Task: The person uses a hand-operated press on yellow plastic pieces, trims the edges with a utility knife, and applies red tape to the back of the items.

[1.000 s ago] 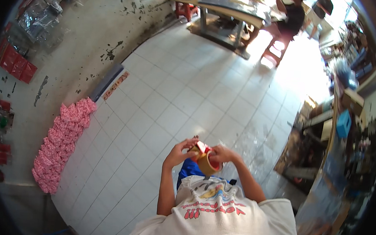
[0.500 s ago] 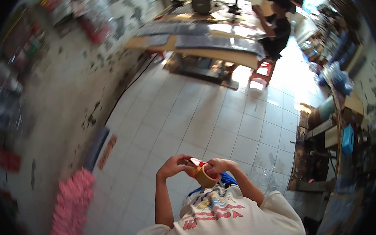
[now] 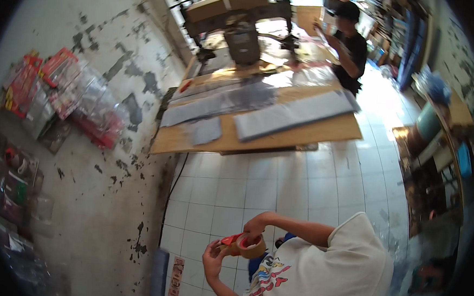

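Observation:
In front of my body is a roll of brown packing tape point(image 3: 253, 249) with a red part point(image 3: 231, 239), perhaps a tape dispenser, on its left side. My right hand point(image 3: 257, 226) is closed on the roll from above, its fingers reaching into the core. My left hand point(image 3: 213, 257) pinches the left end of the tape and red part. Whether a strip of tape is pulled out between the hands is too small to tell.
Ahead stands a wooden table point(image 3: 325, 129) bearing grey folded sheets point(image 3: 293, 118) and a machine point(image 3: 242, 42). Another person point(image 3: 349, 46) is at its right side. Plastic packages point(image 3: 62, 83) hang on the left wall; a cluttered bench point(image 3: 437, 155) lines the right.
I have come closer to the table, which now looks larger and lower in view. My hands and the tape have shifted lower, with both hands still on it. The pink pile has left view.

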The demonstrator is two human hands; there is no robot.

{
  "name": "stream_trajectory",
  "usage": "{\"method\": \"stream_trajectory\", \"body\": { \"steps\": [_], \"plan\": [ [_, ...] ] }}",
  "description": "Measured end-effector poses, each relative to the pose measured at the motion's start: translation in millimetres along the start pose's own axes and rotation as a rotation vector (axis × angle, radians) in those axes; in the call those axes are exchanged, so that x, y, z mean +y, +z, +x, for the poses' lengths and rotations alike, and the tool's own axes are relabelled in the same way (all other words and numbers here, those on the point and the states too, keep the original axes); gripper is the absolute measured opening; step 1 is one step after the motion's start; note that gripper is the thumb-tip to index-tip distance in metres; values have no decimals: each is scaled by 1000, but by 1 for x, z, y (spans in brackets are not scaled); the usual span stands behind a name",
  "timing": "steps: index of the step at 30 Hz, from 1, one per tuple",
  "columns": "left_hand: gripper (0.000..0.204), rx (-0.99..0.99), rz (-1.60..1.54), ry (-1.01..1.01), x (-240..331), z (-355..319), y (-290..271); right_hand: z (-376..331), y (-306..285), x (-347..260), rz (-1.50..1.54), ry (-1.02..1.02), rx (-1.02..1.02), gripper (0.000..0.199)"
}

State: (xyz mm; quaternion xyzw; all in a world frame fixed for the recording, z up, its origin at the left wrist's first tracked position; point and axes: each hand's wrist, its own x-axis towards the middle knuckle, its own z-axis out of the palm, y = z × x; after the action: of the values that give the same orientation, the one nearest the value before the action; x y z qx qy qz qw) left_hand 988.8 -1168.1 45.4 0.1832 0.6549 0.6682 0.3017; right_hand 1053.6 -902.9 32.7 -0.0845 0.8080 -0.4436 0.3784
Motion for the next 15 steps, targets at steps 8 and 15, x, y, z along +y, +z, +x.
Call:
{"method": "stream_trajectory", "body": {
  "steps": [8, 15],
  "plan": [
    [43, 175, 174, -37, 18, 142, -155, 180, -155, -49, -133, -68, -87, 41],
    [40, -44, 465, -112, 96, 331, -275, 276, -279, -85, 33, 11, 111, 43]
  ]
}}
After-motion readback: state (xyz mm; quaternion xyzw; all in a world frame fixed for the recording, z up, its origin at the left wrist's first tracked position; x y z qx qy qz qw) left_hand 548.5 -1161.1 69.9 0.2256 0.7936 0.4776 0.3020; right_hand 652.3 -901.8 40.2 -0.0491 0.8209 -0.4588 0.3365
